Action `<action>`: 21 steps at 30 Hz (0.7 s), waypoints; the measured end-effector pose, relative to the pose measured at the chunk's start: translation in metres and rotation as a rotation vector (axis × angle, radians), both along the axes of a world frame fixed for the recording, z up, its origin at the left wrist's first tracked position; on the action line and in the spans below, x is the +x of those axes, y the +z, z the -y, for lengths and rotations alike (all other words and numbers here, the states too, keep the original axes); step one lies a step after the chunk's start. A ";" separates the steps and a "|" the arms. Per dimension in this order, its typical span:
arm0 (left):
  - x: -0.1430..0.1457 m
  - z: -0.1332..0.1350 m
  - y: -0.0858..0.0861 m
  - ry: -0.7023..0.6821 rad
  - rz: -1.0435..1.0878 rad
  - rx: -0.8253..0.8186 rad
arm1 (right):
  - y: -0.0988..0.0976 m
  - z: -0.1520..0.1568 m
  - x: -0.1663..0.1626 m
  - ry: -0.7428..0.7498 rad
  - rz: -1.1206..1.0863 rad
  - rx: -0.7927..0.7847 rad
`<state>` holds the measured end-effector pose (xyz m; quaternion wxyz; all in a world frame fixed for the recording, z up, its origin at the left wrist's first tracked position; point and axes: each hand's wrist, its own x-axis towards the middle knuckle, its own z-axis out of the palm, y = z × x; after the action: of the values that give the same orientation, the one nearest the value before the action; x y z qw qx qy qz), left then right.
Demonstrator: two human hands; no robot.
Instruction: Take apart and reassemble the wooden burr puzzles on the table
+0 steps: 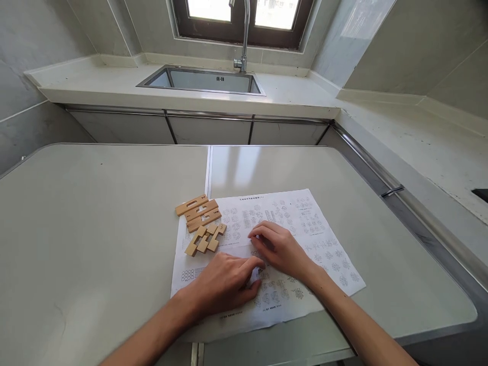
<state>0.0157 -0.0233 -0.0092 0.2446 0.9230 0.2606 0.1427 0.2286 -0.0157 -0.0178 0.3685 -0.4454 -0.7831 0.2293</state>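
A white printed sheet (282,203) covered with small line diagrams lies on the table, its lower edge a little rumpled. My left hand (231,279) rests on the lower middle of it, palm down, thumb and forefinger apart with nothing seen between them. Just beyond and to the right, my right hand (280,246) lies on the paper with fingers loosely bent and no object visible in it. Left of both hands are several notched wooden puzzle pieces: darker slotted bars (204,218) at the sheet's upper left corner, and paler ones (202,245) lying together just below.
The pale table (95,229) has a seam (208,170) running down its middle. Behind it stands a white counter (95,91) with a sink (206,81) and a tap (244,46) under a window. Another counter (419,142) runs along the right side.
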 end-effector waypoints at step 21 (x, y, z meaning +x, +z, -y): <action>-0.002 0.003 0.003 -0.024 0.017 0.148 | -0.006 -0.002 -0.001 0.001 -0.003 -0.002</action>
<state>0.0138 -0.0259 -0.0066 0.1798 0.9404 0.2360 0.1663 0.2278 -0.0135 -0.0238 0.3692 -0.4450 -0.7826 0.2307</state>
